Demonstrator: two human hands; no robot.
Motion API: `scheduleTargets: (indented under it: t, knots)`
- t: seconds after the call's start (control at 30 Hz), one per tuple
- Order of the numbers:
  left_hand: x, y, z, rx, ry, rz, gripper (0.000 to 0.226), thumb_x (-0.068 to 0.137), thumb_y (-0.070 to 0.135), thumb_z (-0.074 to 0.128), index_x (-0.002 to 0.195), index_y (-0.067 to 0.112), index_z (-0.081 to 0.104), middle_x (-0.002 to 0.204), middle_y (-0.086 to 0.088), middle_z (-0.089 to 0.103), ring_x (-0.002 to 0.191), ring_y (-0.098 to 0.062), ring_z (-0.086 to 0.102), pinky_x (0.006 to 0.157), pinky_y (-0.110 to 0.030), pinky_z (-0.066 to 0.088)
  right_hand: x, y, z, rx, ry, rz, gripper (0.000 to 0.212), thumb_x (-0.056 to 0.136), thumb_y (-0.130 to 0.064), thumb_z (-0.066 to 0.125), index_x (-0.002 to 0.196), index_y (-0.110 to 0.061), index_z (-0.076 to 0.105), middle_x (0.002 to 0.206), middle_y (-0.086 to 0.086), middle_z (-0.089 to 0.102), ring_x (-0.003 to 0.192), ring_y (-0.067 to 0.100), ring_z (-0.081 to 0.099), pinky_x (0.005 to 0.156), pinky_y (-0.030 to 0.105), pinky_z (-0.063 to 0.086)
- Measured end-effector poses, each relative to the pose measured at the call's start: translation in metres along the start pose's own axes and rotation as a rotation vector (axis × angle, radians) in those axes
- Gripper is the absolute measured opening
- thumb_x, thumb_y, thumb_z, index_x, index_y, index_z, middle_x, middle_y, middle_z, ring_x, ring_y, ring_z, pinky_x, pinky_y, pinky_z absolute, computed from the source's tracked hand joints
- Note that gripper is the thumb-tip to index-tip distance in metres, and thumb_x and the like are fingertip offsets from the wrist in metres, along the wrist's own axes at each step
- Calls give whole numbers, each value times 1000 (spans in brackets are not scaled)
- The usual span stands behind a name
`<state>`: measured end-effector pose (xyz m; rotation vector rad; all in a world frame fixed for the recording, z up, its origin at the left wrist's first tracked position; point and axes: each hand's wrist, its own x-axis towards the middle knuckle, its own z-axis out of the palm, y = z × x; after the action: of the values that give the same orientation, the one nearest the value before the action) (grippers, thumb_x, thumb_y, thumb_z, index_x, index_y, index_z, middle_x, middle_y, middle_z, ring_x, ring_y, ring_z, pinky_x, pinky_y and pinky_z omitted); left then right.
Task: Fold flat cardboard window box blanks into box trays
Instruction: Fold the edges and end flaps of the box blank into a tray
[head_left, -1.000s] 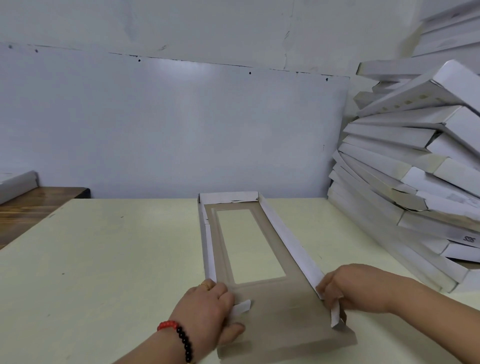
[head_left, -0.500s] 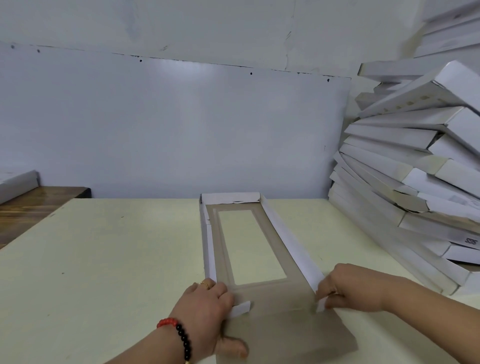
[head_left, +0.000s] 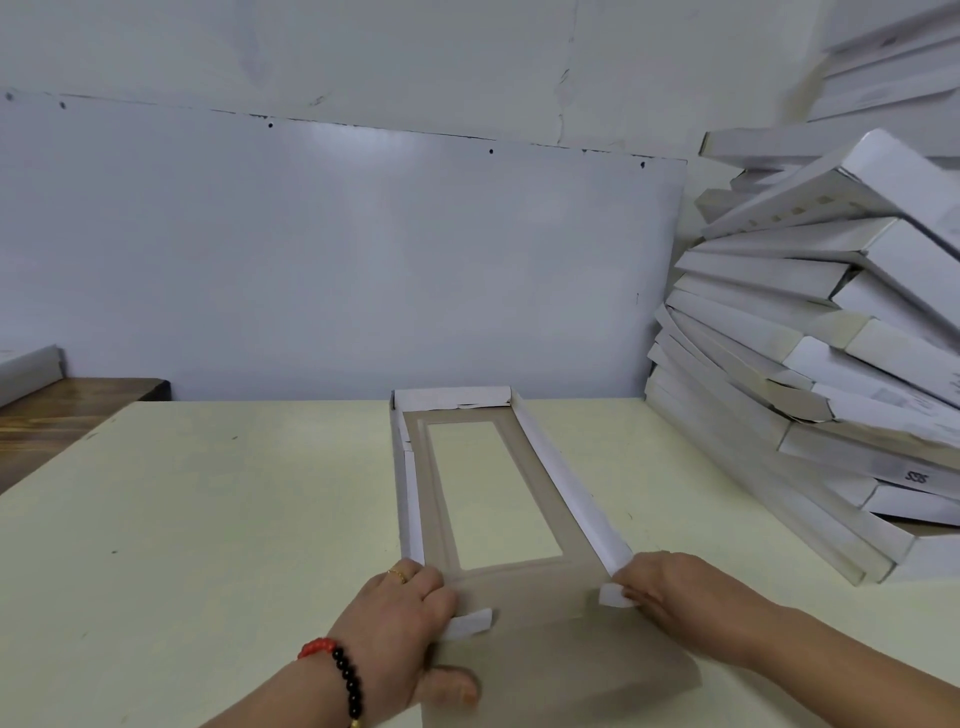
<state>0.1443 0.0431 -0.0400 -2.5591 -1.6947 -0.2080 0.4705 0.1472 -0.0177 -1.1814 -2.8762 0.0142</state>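
On the table (head_left: 208, 519), the blank (head_left: 519, 597) has its near end unfolded; our left hand (head_left: 400, 623) and right hand (head_left: 680, 592) pinch its corner tabs — we should tuck both evenly before raising the end flap

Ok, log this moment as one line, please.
step: near-end corner tabs turned in | left hand: holds left tab | right hand: holds right tab | window box blank: near flap flat
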Motion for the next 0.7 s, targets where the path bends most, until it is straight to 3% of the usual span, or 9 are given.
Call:
scheduleTargets:
  t: [0.1,0.2,0.27,0.33,0.4,0.47,0.57,0.6,0.7]
  knots:
    - [-6,5,0,3,213,46,36,92,52,37,81,24,56,85,9,55,82,-15,56,71,-20,48,-6,0,5,17,38,-53,36,99,-27,33,128,-33,54,119,-12,50,100,7,52,83,16,39]
    - [-7,8,0,-8,288,93,20,86,31,41,71,27,54,74,13,54,68,-8,56,59,-13,45,-15,1,11,1,117,-174,49,96,-62,21,124,-37,51,106,-20,46,84,3,44,79,22,41]
    - [-7,8,0,-50,284,81,21,86,27,39,73,24,56,77,10,52,71,-8,53,61,-13,43,-18,-3,7,1,144,-141,32,102,-42,37,128,-37,54,104,-20,48,82,1,44,77,19,42]
    - [-7,8,2,-184,265,45,27,90,26,32,81,18,56,86,4,45,80,-11,44,68,-14,37,-20,-7,2,112,194,-106,46,92,-7,48,131,-29,60,104,-10,57,80,-3,48,73,13,44]
    - [-7,8,3,-243,256,25,26,92,28,28,90,23,53,88,3,39,84,-10,35,70,-12,30,-21,-7,0,216,237,-117,49,82,5,50,119,-21,70,97,-8,61,75,-13,47,68,7,42]
    - [-5,8,2,-279,264,34,19,93,25,34,95,31,52,85,3,43,84,-6,32,68,-12,33,-19,-9,-2,295,270,-104,41,85,6,53,109,-19,75,94,-15,60,75,-17,51,69,3,40]
    - [-2,5,4,-345,245,8,30,98,23,43,118,39,60,97,9,52,98,-3,39,88,-12,35,-16,-12,1,338,341,-7,39,90,2,59,95,-35,73,85,-30,59,70,-10,57,66,5,41]
    - [-3,3,4,-389,238,-29,29,96,24,46,116,40,59,100,13,52,100,1,40,89,-9,32,-16,-11,4,344,337,24,39,92,-3,59,92,-41,66,76,-28,60,66,-5,57,63,8,41]
    - [-4,5,2,-449,268,-120,21,89,21,55,83,40,46,87,20,50,83,9,43,74,-8,34,-18,-9,10,356,319,70,35,92,-7,53,88,-41,52,72,-18,59,62,3,50,57,20,41]
